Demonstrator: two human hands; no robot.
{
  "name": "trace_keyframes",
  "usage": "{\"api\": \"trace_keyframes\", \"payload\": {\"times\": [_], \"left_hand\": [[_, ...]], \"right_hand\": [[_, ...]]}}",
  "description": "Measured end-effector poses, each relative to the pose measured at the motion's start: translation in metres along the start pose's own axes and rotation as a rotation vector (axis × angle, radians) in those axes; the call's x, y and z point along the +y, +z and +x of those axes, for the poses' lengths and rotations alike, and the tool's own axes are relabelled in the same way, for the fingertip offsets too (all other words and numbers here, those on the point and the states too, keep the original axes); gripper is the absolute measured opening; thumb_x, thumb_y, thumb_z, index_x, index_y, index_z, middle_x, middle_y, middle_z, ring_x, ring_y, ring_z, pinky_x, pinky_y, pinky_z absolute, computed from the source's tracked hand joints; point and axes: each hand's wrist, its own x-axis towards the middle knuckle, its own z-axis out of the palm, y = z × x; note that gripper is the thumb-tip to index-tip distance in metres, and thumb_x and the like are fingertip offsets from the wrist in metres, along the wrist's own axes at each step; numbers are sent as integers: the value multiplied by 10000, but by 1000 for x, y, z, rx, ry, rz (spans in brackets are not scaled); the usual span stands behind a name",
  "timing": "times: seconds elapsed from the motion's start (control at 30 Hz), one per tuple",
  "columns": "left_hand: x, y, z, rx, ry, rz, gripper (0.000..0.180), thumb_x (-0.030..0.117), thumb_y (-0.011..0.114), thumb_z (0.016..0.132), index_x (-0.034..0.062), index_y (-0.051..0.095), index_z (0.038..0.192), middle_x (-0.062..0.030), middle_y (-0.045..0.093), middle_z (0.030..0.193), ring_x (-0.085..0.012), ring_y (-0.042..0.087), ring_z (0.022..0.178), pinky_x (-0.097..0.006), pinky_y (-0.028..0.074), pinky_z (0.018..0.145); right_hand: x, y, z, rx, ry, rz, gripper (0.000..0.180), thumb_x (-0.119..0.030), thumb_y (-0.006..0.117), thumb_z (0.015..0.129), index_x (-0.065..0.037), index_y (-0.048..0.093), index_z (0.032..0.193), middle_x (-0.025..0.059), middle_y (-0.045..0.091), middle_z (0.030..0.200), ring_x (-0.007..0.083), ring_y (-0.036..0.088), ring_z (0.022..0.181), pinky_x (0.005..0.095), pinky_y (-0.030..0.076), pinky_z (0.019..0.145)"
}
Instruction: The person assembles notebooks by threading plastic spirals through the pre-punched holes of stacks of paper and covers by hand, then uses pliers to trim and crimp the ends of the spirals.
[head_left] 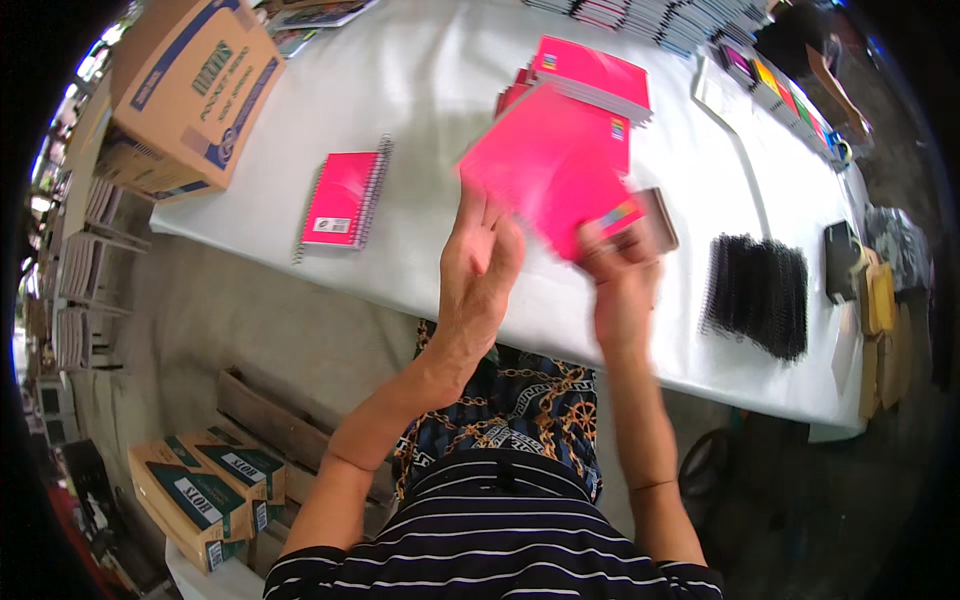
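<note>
My right hand grips a bright pink notebook cover by its lower corner, beside a small coloured label. The cover is tilted and blurred; whether pages lie under it I cannot tell. My left hand is at its lower left edge, fingers stretched upward and thumb apart, the fingertips partly hidden by the cover. Behind it stands a stack of pink notebooks. A flat, brown-edged thing shows just beyond my right hand. To the left lies a pink spiral-bound notebook with wire along its right edge.
A bundle of black binding coils lies on the white-covered table at right. A large cardboard box stands at left. Bound stacks line the far edge. Smaller cartons sit low at left, by a wooden bench.
</note>
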Motion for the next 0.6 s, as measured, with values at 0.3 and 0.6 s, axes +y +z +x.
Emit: {"api": "trace_keyframes", "payload": {"times": [0.3, 0.6], "left_hand": [[30, -4, 14, -536, -150, 552, 489, 220, 554, 975, 40, 448, 1417, -110, 641, 1242, -197, 665, 934, -344, 524, 811], [-9, -6, 4, -979, 33, 1436, 616, 210, 609, 904, 178, 372, 1472, -125, 693, 1044, -354, 665, 720, -447, 529, 614]], "right_hand": [[-9, -139, 47, 61, -466, -1028, 122, -59, 742, 797, -57, 701, 912, 108, 692, 848, 211, 645, 799, 303, 501, 679], [-27, -212, 93, 307, -212, -2088, 273, -235, 633, 846, 10, 659, 965, 179, 643, 1006, 315, 614, 987, 449, 475, 810]]}}
